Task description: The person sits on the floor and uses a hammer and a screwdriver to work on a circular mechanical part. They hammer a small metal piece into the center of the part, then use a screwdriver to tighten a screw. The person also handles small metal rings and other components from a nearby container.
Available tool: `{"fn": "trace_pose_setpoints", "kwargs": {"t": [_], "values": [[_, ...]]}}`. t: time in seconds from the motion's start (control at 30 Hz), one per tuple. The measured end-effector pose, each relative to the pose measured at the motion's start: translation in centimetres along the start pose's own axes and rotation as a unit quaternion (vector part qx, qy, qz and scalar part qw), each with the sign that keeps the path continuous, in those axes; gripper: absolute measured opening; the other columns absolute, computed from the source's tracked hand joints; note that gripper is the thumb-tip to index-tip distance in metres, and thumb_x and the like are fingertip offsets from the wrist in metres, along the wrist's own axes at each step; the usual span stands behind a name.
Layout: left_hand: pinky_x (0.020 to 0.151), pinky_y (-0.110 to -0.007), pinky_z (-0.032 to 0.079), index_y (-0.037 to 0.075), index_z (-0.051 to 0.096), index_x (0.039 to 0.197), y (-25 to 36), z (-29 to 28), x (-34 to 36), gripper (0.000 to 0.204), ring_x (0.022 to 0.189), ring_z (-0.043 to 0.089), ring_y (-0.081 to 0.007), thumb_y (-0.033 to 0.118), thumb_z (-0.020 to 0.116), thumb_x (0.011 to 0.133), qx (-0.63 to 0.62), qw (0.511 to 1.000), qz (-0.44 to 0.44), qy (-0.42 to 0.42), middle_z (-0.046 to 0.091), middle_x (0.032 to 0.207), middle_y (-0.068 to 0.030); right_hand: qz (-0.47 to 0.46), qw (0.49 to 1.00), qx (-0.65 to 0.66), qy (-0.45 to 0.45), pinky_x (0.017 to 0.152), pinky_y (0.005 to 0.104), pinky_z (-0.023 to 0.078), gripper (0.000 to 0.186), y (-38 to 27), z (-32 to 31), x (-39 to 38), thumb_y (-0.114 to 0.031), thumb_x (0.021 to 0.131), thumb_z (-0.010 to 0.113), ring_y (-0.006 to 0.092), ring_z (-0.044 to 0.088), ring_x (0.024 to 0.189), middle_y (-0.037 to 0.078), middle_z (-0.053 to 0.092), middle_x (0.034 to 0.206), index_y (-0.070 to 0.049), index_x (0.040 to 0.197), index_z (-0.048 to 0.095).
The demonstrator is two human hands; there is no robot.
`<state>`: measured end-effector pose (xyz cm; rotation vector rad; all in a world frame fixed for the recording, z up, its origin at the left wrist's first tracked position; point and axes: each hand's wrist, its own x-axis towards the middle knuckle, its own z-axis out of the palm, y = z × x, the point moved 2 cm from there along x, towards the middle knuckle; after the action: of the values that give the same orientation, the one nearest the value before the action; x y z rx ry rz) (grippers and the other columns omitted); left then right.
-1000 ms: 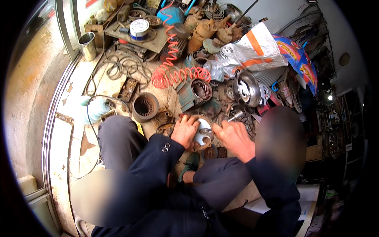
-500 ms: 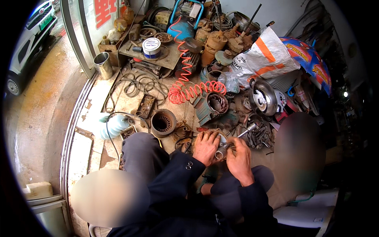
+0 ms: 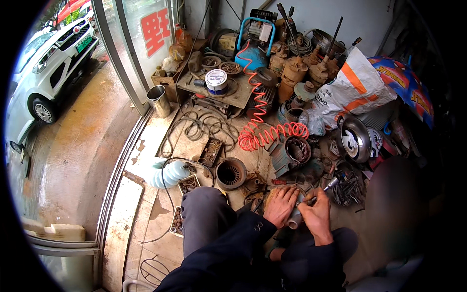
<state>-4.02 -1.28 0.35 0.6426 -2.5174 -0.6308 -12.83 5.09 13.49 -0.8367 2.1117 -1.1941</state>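
Note:
My left hand [image 3: 281,207] lies over a roundish metal part, its fingers bent across the top and gripping it. From the part's near side sticks a short grey pipe stub [image 3: 294,223] with a round opening. Close on the right, my right hand [image 3: 316,214] is closed, thumb and fingers pinched around a slim metal tool [image 3: 332,183]. Its shiny end points away to the far right; its exact kind is unclear. The inner end of the tool, by the metal part, is mostly hidden by my fingers. Both hands are low between my knees.
Beyond my hands stand a green motor housing [image 3: 282,160] and a round stator [image 3: 231,173]. A heap of tools [image 3: 348,187] lies right, below a steel bowl [image 3: 355,139]. Coiled red hose [image 3: 272,135], cables [image 3: 194,124] and a blue compressor [image 3: 252,56] are farther off.
The whole view has swung, so everything sits farther right and lower. Both hands stay on the metal part; my right hand is closer to the left, and the pipe stub points more toward me.

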Motion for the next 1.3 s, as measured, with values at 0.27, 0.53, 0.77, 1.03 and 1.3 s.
{"fn": "trace_pose_setpoints", "kwargs": {"t": [0.27,0.53,0.77,1.03,1.3], "values": [[0.118,-0.047,0.04,-0.007,0.043,0.149,-0.2,0.4,0.4,0.104,0.141,0.044,-0.0417,0.04,0.086,0.067,-0.095,0.995,0.006,0.003,0.05,0.149,-0.0224,-0.265,0.855,-0.295,-0.335,0.072,0.0455,0.049,0.02,-2.2,-4.1,3.0,0.003,0.075,0.067,0.0418,0.061,0.088,0.02,0.061,0.095,-0.003,0.093,0.06],[0.118,-0.048,0.04,-0.006,0.049,0.144,-0.1,-0.7,0.4,0.092,0.138,0.046,-0.0426,0.039,0.084,0.071,-0.087,0.996,0.018,0.006,0.053,0.145,-0.0244,-0.402,0.741,-0.456,-0.285,0.077,0.0522,0.051,0.022,-3.8,-4.5,1.7,0.002,0.078,0.07,0.0445,0.064,0.093,0.021,0.06,0.101,-0.002,0.097,0.06],[0.117,-0.05,0.041,-0.003,0.055,0.138,0.0,-0.1,0.5,0.085,0.138,0.045,-0.0437,0.037,0.084,0.068,-0.101,0.994,0.014,0.024,0.053,0.145,-0.0241,-0.255,0.872,-0.416,0.04,0.086,0.0491,0.05,0.033,-0.7,-2.0,-2.5,-0.004,0.088,0.071,0.0421,0.064,0.094,0.022,0.066,0.097,0.002,0.118,0.059],[0.111,-0.049,0.043,0.0,0.064,0.111,-0.8,0.9,0.4,0.045,0.127,0.05,-0.0451,0.025,0.074,0.075,-0.072,0.992,0.045,0.09,0.062,0.12,-0.0206,-0.343,0.763,-0.521,0.169,0.074,0.0468,0.049,0.031,1.5,1.3,-1.6,-0.028,0.089,0.076,0.0341,0.061,0.081,0.015,0.058,0.082,-0.006,0.088,0.055],[0.119,-0.048,0.038,-0.003,0.055,0.141,-0.9,1.0,1.0,0.092,0.137,0.046,-0.0424,0.043,0.084,0.066,-0.092,0.995,0.043,-0.001,0.053,0.147,-0.0208,-0.602,0.688,-0.401,-0.066,0.061,0.038,0.046,0.023,0.8,-3.2,3.7,-0.02,0.072,0.076,0.025,0.059,0.067,0.004,0.056,0.071,-0.009,0.074,0.056]]}}
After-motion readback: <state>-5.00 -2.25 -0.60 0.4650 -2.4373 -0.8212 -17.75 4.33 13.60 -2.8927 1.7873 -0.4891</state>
